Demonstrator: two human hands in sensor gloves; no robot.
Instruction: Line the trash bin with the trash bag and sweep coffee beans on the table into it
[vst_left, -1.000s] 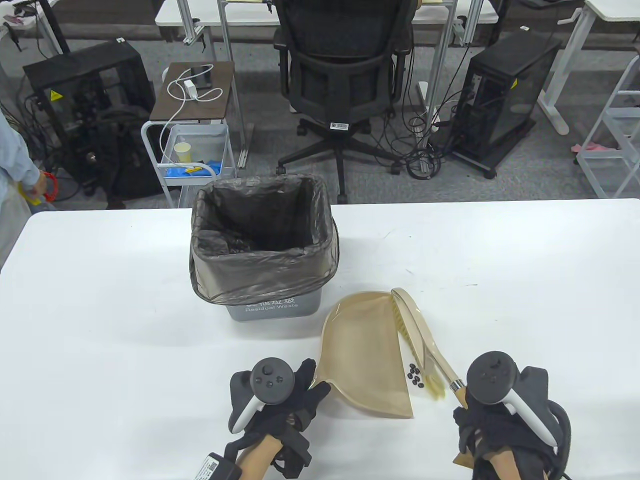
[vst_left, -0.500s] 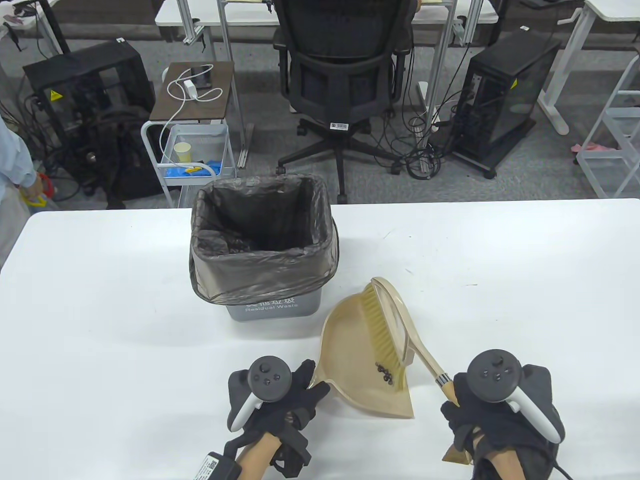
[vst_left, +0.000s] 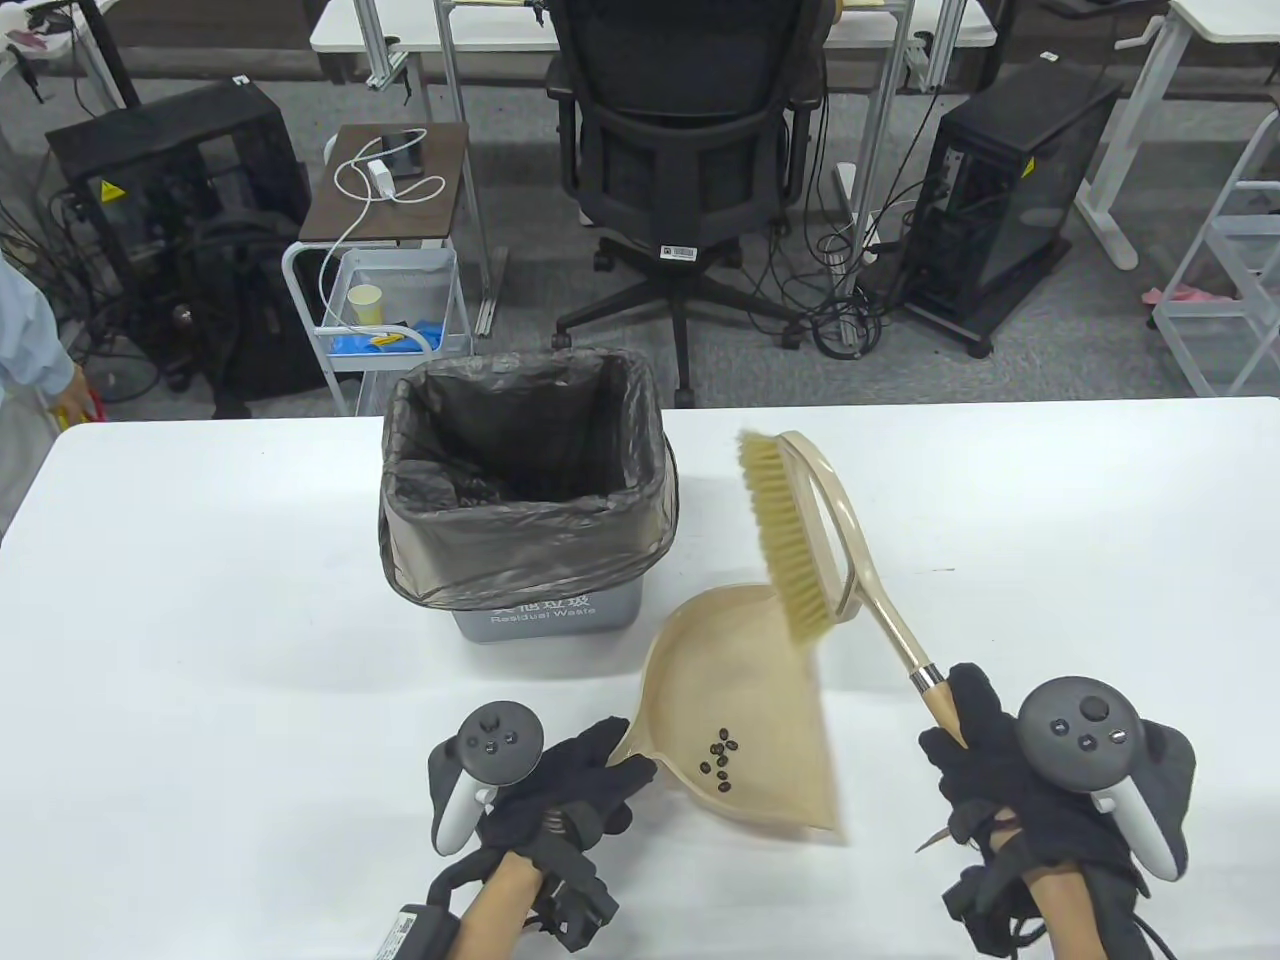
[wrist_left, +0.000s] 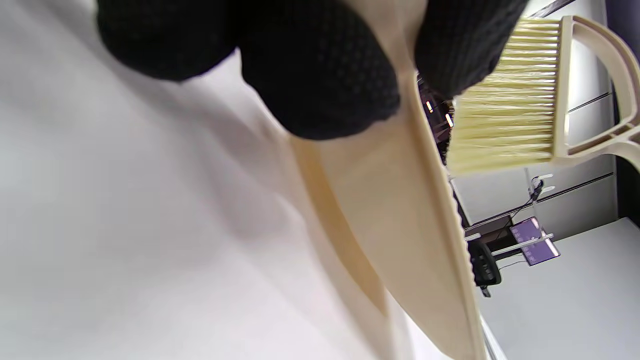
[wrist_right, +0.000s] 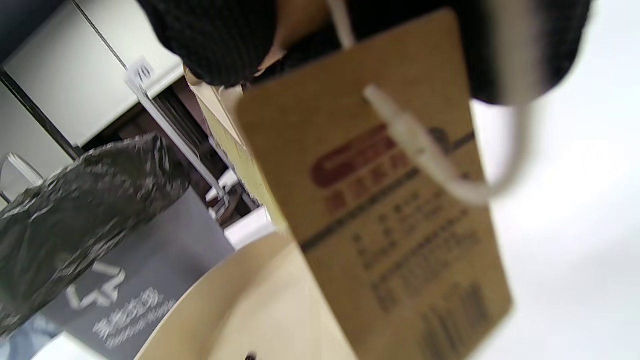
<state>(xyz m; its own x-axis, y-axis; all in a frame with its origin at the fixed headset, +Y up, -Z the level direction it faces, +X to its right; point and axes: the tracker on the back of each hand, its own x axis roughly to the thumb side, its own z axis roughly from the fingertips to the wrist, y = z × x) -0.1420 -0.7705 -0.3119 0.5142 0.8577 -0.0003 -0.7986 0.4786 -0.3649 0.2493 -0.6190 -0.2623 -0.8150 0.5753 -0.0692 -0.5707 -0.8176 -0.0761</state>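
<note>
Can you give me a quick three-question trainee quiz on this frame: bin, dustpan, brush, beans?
1. True or false: the trash bin is already lined with a bag.
2. Where are the coffee beans? A) on the table B) in the dustpan C) in the bin
3. Which hand holds the brush?

Key: 1 true. 2 B. 3 the right hand, gripping its handle, bristles lifted off the dustpan; the left hand holds the dustpan.
</note>
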